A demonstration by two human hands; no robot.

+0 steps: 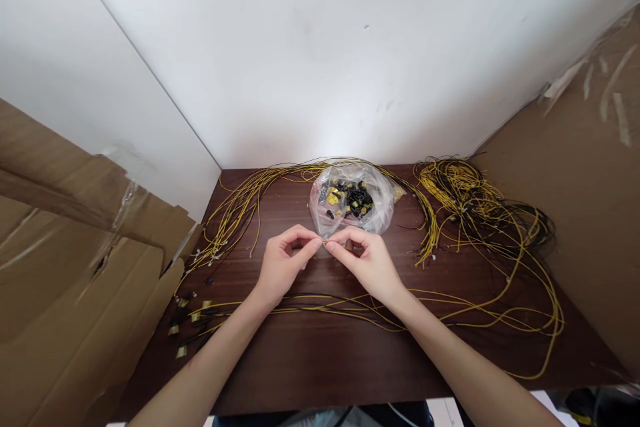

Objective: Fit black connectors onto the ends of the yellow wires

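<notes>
My left hand [283, 260] is closed in a pinch, thumb against forefinger. Facing it, my right hand [369, 261] pinches the same way, and the fingertips nearly meet. A tiny yellowish bit shows between them, too small to name. Just behind the fingertips lies a clear plastic bag [383, 208] with small black and yellow connectors [359, 199] in it. Yellow and black wires [330, 308] run across the table beneath both wrists. At their left end are several black connectors with yellowish tags [181, 351].
A dark brown table [320, 370] carries everything. More yellow wires [235, 203] arc behind the bag to the left, with a tangled wire bundle [460, 190] at the back right. Cardboard stands at the left [75, 293] and right [565, 167]. A white wall [320, 67] closes the back.
</notes>
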